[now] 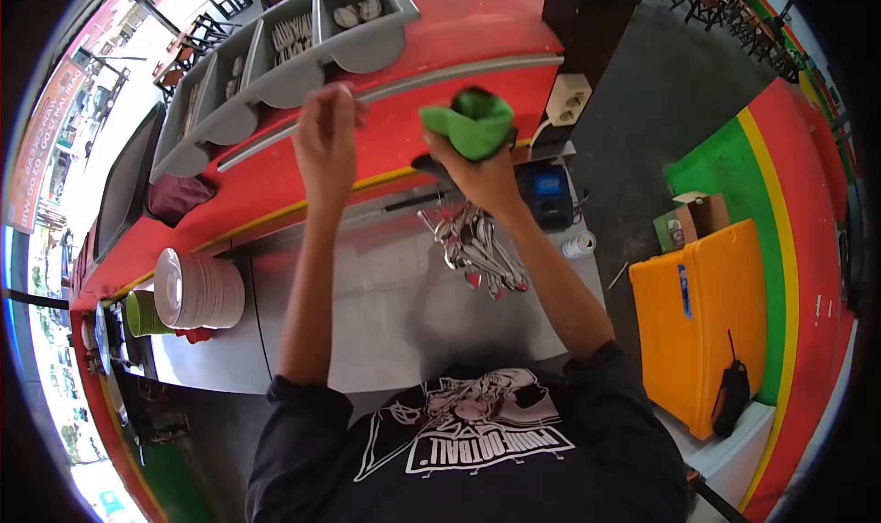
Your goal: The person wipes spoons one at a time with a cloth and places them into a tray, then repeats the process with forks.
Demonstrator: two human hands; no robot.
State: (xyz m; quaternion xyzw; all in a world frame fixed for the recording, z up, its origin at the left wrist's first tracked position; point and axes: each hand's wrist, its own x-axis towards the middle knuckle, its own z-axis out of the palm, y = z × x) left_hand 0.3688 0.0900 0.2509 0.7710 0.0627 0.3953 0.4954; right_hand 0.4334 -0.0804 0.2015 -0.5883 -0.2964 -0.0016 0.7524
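Note:
My right hand [475, 170] is closed around a bunched green cloth [470, 128], held above the counter near the red ledge. My left hand [326, 138] is raised in front of the grey cutlery tray [262, 92], its fingers loosely bent and apart, slightly blurred, with nothing visible in them. Forks [294, 37] and spoons [358, 12] lie in separate compartments of the tray. Below my right forearm, a loose pile of spoons and other metal cutlery [477, 248] lies on the steel counter [321, 330].
A stack of white plates [200, 289] stands at the left beside green bowls [145, 314]. Right of the cutlery are a can [578, 245] and a dark device with a blue screen [548, 193]. A power socket [569, 99] hangs by the post. An orange cooler box [702, 321] stands farther right.

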